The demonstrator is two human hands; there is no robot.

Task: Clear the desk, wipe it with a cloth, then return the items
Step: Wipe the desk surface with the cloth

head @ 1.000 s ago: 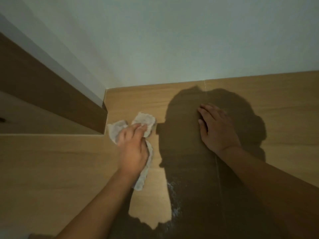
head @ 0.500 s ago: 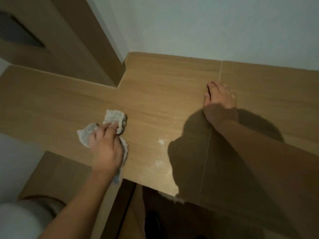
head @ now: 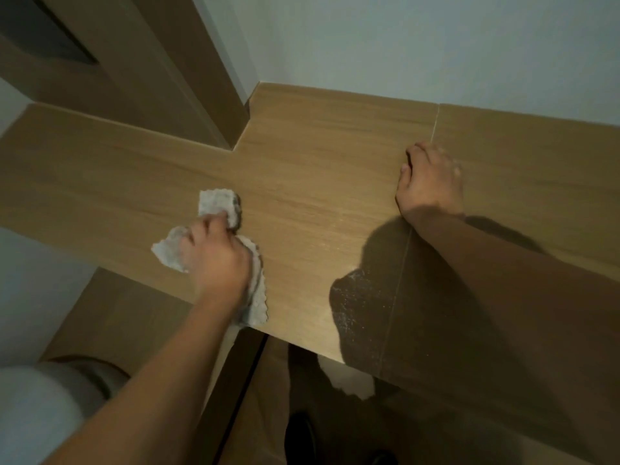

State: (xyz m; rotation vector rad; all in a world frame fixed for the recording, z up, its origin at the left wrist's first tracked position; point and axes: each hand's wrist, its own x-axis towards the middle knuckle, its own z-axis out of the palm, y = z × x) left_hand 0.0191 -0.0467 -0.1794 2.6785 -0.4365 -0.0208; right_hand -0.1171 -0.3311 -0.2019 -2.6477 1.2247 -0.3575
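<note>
A crumpled grey-white cloth (head: 216, 204) lies on the wooden desk (head: 318, 182), near its front edge at the left. My left hand (head: 218, 260) lies on top of the cloth and presses it onto the wood, fingers over its middle; the hand is motion-blurred. Parts of the cloth stick out beyond the fingers, to the left and along the right side of the hand. My right hand (head: 429, 182) rests flat on the desk farther right, beside a thin seam in the top. White dust specks (head: 349, 303) lie near the front edge, between my arms.
A pale wall (head: 402, 45) runs behind the desk. A wooden upright panel (head: 161, 78) stands at the back left, where the desk top steps outward. Below the front edge are the floor, a dark shoe (head: 298, 434) and a white rounded object (head: 37, 411) at the lower left.
My left hand has dragged the cloth from the back corner toward the desk's front edge. The view has pulled back and tilted down, showing the front edge and the floor. My right hand has stayed put.
</note>
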